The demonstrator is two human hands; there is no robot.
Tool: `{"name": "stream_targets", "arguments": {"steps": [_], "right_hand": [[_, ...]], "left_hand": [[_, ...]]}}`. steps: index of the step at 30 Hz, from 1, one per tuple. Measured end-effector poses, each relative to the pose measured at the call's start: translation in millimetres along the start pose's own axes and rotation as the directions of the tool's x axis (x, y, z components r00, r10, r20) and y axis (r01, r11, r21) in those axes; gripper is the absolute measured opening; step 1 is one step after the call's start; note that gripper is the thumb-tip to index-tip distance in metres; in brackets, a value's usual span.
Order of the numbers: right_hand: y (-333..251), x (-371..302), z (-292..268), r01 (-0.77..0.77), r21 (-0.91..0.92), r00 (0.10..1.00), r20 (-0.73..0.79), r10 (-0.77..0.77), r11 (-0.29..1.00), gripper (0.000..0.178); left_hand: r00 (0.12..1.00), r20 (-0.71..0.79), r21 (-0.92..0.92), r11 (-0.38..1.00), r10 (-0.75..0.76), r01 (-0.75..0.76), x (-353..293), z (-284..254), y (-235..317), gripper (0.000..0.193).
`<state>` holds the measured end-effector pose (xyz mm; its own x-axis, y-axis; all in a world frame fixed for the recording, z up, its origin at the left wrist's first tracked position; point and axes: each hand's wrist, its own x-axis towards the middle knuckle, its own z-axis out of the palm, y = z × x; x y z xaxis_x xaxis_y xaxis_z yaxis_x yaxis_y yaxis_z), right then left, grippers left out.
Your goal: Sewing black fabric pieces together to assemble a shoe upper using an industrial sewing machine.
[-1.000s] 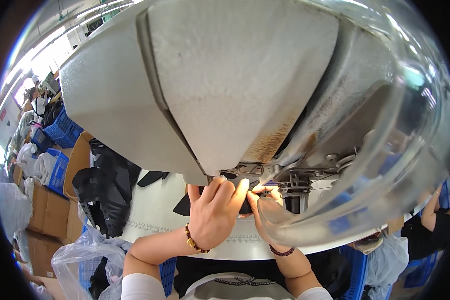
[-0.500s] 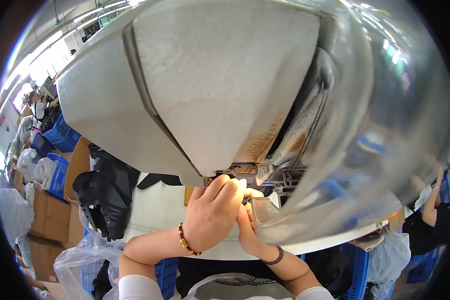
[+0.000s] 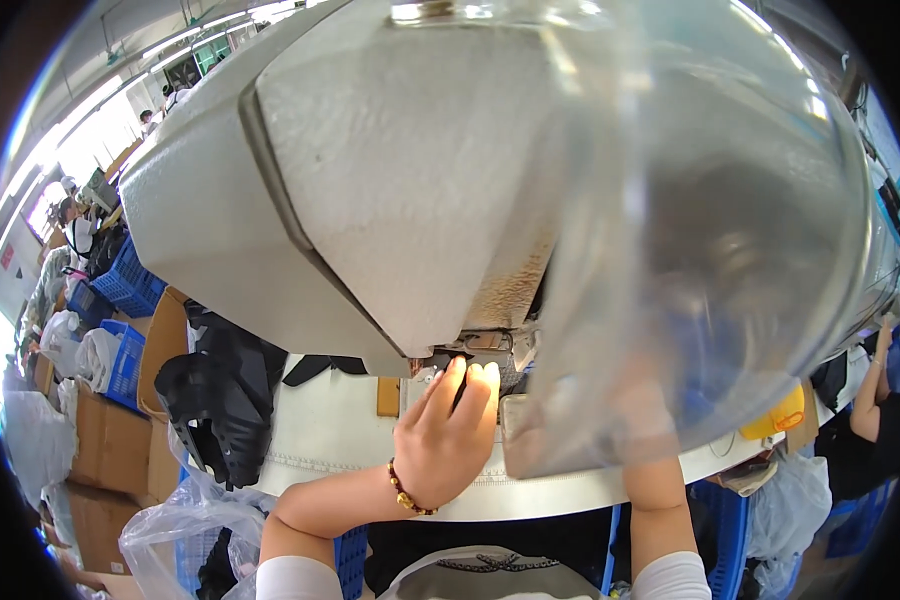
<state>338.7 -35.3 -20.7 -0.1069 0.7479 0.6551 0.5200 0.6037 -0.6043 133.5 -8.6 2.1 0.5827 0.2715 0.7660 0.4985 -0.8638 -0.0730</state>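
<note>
A large grey-white sewing machine fills the middle of the view. My left hand, with a beaded bracelet on its wrist, is at the needle area under the machine head. Its fingers are bent together around a small black piece, which they mostly hide. Through the clear plastic cover on the right, my right hand shows only as a blur, raised and apart from the left one. Whether its fingers hold anything cannot be made out.
Black moulded-looking pieces lie on the left of the white table. Cardboard boxes, blue crates and plastic bags stand farther left. A yellow object sits at the right edge. Another person's arm shows at far right.
My right hand has left the needle area and moved to the right, behind the clear cover. My left hand has stayed near the needle, shifting slightly right and down.
</note>
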Motion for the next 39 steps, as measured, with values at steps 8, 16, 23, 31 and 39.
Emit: {"name": "stream_targets", "arguments": {"steps": [8, 16, 23, 31, 39], "right_hand": [[-28, -4, 4, -0.117, 0.082, 0.993, -0.024, 0.119, 0.99, 0.019], [-38, -20, 8, -0.023, -0.252, 0.992, 0.118, 0.054, 0.967, 0.02], [-25, -33, 19, 0.058, -0.477, 0.98, 0.193, 0.04, 0.877, 0.022], [-26, -31, 26, -0.005, -0.332, 0.988, 0.143, 0.056, 0.943, 0.029], [-32, -21, 30, 0.051, -0.236, 0.997, -0.039, -0.061, 0.97, 0.036]], "left_hand": [[0.979, 0.139, -0.245, 0.963, 0.147, -0.11, -1, -8, -46, 0.026], [0.965, 0.154, -0.349, 0.925, 0.213, -0.148, 3, -2, -72, 0.036], [0.925, 0.24, -0.516, 0.846, 0.294, -0.135, -8, 16, -97, 0.051], [0.929, 0.206, -0.663, 0.742, 0.309, -0.099, 2, 24, -112, 0.052], [0.989, 0.053, -0.32, 0.941, 0.135, -0.112, 6, -17, -53, 0.029]]}}
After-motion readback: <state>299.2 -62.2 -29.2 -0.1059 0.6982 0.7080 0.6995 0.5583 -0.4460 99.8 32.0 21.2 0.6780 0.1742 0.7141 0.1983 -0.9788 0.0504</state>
